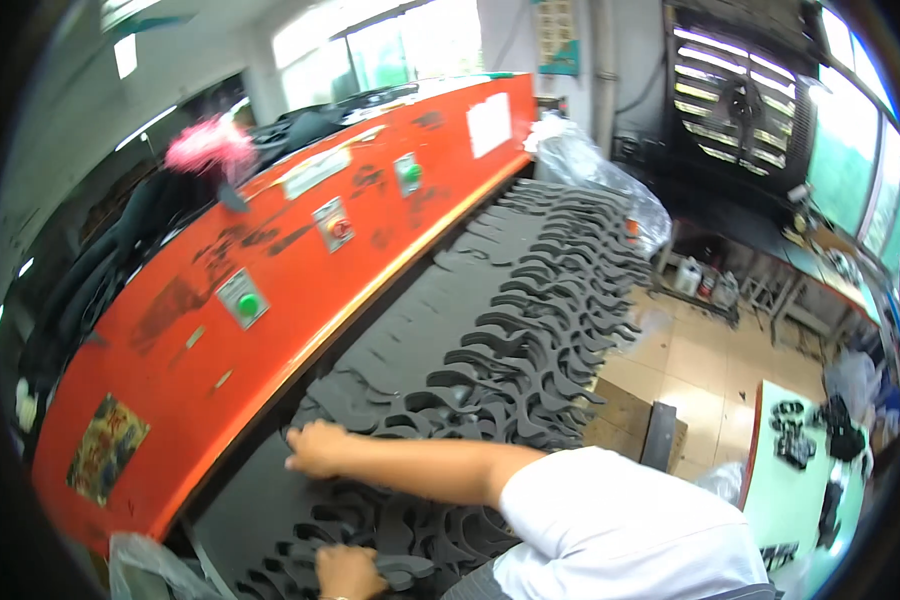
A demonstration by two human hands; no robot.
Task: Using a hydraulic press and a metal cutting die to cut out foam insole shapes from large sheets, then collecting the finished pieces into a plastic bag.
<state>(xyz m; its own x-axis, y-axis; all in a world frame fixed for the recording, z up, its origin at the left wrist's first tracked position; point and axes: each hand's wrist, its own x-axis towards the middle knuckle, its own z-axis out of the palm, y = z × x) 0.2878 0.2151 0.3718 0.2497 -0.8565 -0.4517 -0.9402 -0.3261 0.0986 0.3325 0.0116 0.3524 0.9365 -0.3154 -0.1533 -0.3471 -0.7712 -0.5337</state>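
My right hand (318, 450), at the end of a bare forearm and white sleeve, reaches left over a dark grey bed. Its fingers are curled at the edge of a flat grey sheet (255, 500); what they hold, if anything, is hidden. Nearer, at the lower edge, my left hand (350, 572) is closed on a curved grey piece (405, 570) that sticks out to its right. Wavy grey cut pieces (510, 340), which look like foam, stand in dense rows along the bed. Flatter grey sheet material (410, 315) lies between these rows and the machine.
A long orange machine panel (300, 250) with green and red buttons runs along the left. Clear plastic (610, 180) covers the far end. At right are a pale green table (770, 470) with black parts, a brown board (620, 415) and a far bench (760, 250).
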